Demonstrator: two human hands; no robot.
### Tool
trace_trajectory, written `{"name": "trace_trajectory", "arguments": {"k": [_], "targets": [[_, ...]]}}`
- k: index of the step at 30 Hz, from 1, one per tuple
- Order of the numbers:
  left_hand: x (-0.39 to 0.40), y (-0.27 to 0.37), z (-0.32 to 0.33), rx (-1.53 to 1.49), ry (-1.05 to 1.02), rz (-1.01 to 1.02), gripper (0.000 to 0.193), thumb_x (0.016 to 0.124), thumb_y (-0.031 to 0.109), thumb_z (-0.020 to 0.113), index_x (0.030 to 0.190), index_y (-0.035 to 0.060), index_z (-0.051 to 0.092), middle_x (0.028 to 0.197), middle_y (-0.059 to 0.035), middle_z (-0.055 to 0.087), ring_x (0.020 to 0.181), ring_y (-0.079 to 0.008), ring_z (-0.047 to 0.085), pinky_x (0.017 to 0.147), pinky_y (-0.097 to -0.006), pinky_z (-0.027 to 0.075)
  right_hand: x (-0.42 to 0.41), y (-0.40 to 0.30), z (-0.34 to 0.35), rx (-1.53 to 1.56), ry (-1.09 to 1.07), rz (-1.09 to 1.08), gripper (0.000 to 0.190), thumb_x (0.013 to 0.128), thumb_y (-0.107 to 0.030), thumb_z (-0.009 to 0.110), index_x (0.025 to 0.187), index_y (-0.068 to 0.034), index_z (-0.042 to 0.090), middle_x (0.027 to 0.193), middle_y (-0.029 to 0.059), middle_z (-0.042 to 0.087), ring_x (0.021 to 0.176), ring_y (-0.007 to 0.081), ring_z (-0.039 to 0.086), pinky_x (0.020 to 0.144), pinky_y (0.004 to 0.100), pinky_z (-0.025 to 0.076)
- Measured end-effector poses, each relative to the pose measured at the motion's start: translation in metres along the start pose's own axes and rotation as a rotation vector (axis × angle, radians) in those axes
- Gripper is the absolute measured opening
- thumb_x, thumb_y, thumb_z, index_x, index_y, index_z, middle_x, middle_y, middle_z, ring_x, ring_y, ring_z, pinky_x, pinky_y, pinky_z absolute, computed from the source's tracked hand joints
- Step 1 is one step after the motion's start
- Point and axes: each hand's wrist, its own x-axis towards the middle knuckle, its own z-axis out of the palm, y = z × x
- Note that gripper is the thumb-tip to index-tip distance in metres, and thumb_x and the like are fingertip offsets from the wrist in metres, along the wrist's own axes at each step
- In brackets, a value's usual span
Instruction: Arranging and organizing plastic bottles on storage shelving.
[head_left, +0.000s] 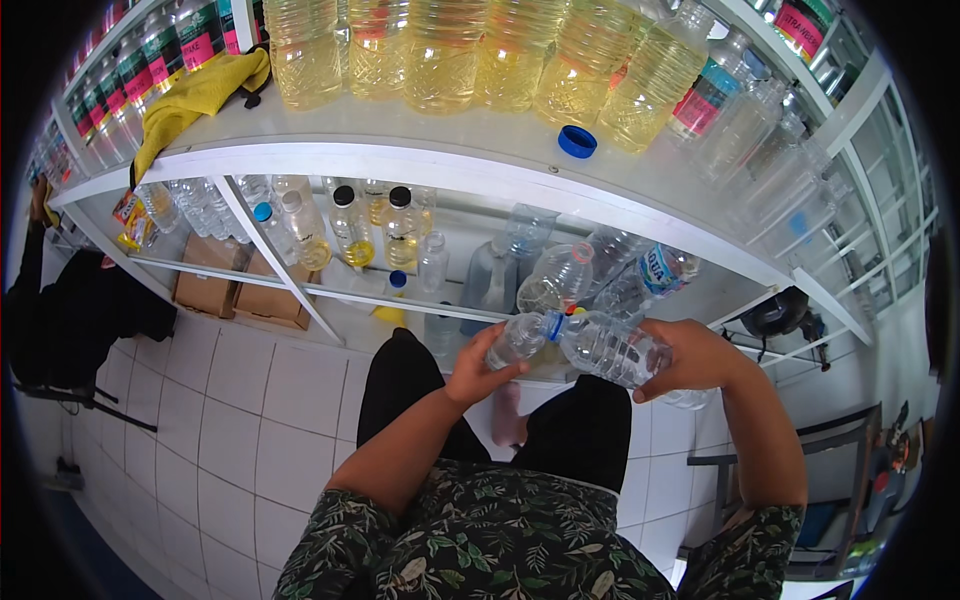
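My left hand (474, 369) grips a small clear plastic bottle (519, 339), which leans toward the right. Around the body of a larger clear ribbed plastic bottle (609, 346) my right hand (691, 355) is closed. This larger bottle lies nearly level, its neck with a blue ring (555, 326) pointing left at the small bottle's mouth. The two mouths meet or overlap; I cannot tell whether they touch. How much liquid is in either bottle is unclear. Both bottles are above my knees, in front of the lower shelf.
Large bottles of yellow liquid (442, 67) line the upper shelf (420, 139), with a blue cap (577, 141) near its edge. A yellow cloth (187, 97) hangs there. Below are black-capped bottles (351, 229), a yellow funnel (390, 313) and cardboard boxes (210, 274). Another person (82, 322) is at far left.
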Motion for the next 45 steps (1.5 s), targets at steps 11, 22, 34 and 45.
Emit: {"name": "trace_trajectory", "arguments": {"k": [11,22,34,45], "targets": [[-0.0006,-0.0039,0.0006,-0.005,0.004,0.011,0.063,0.073,0.014,0.081,0.127,0.0003,0.051,0.12,-0.0169,0.058,0.112,-0.0277,0.057,0.095,-0.0358,0.044,-0.0007,-0.0028,-0.0003,0.022,-0.005,0.016,0.077,0.055,-0.044,0.085,0.115,-0.005,0.058,0.084,0.0155,0.067,0.082,0.0293,0.066,0.074,0.0351,0.048],[-0.0007,-0.0025,0.0004,0.004,0.002,0.023,0.064,0.073,0.014,0.081,0.128,0.0002,0.051,0.119,-0.0163,0.059,0.11,-0.0267,0.058,0.095,-0.0351,0.044,-0.002,-0.004,-0.0009,0.025,-0.011,0.015,0.076,0.055,-0.043,0.085,0.115,-0.005,0.058,0.084,0.0149,0.067,0.081,0.0288,0.066,0.073,0.0346,0.048],[-0.0001,-0.0035,0.0004,-0.018,-0.001,0.035,0.064,0.073,0.014,0.081,0.128,0.0005,0.051,0.117,-0.015,0.059,0.109,-0.0261,0.058,0.094,-0.0352,0.045,-0.002,-0.0038,-0.0007,0.016,-0.009,0.014,0.076,0.055,-0.044,0.085,0.116,-0.007,0.058,0.084,0.0139,0.067,0.08,0.0275,0.066,0.072,0.0335,0.048],[-0.0012,-0.0019,-0.0002,0.005,-0.008,0.025,0.063,0.073,0.014,0.081,0.127,0.0006,0.05,0.118,-0.0154,0.059,0.11,-0.0263,0.058,0.094,-0.0351,0.045,-0.0025,-0.0043,-0.0002,0.012,-0.003,-0.002,0.074,0.055,-0.044,0.085,0.114,-0.007,0.059,0.082,0.0135,0.067,0.078,0.0264,0.066,0.071,0.033,0.048]]}}
